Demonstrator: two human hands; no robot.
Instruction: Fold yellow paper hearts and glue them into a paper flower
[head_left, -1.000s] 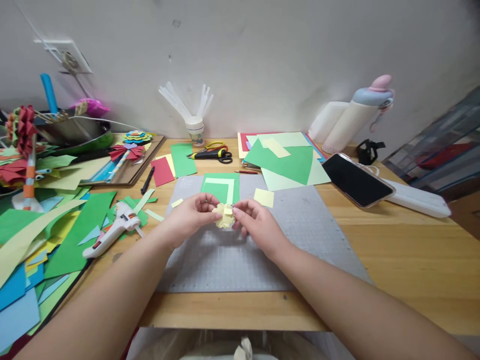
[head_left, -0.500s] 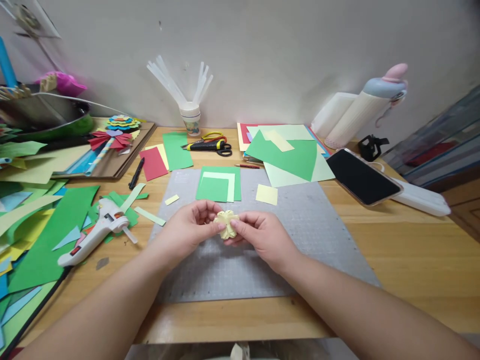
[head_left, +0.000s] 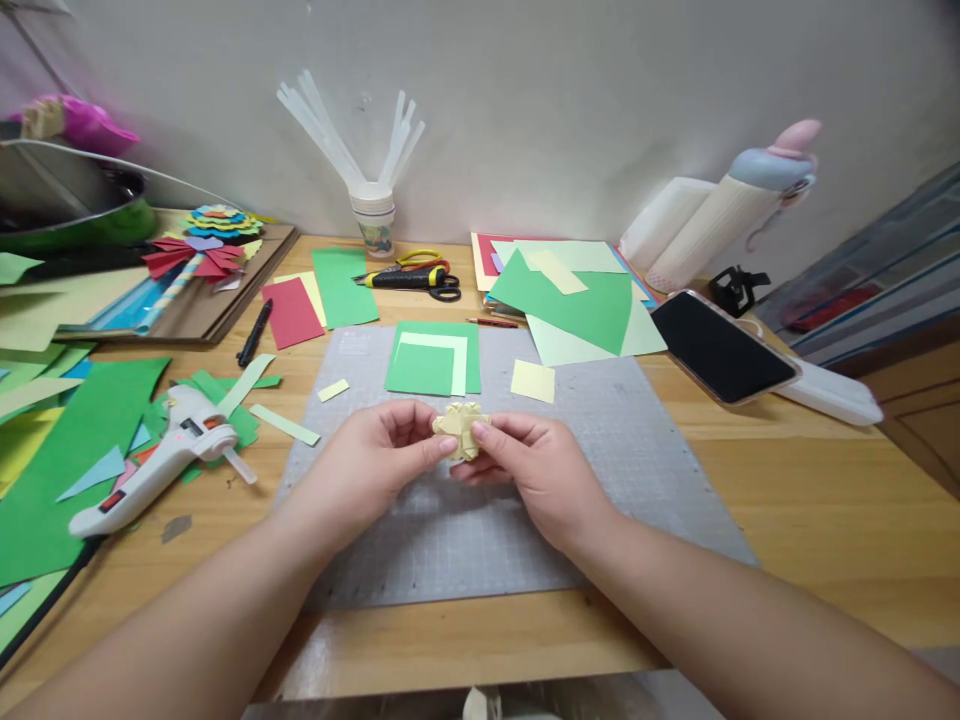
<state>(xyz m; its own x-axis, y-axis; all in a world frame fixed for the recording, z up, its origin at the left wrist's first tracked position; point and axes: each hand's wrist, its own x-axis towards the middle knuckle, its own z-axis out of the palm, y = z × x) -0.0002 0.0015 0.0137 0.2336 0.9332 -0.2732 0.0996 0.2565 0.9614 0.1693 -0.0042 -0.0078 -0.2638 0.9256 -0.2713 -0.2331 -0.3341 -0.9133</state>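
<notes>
A small pale yellow paper flower [head_left: 463,428] with curled petal edges is held up between both hands above the grey cutting mat [head_left: 480,540]. My left hand [head_left: 390,445] pinches its left side, thumb on the front. On the right side, my right hand [head_left: 529,455] grips it with the thumb on top and fingers curled beneath. Beyond the hands lie stacked green and pale green paper squares [head_left: 427,365]. A pale yellow paper square [head_left: 533,381] rests to their right, and a small yellow paper strip [head_left: 334,390] to their left.
A white hot glue gun [head_left: 172,445] lies at left among green paper scraps [head_left: 82,430]. Behind the mat are scissors [head_left: 442,285], a black pen [head_left: 255,333] and a cup [head_left: 373,215] of straws. A phone [head_left: 724,345] and a bottle [head_left: 727,220] stand at right.
Both hands stay pinched on the paper flower, which has turned a little and shows its petals at a different angle. The camera view has shifted slightly.
</notes>
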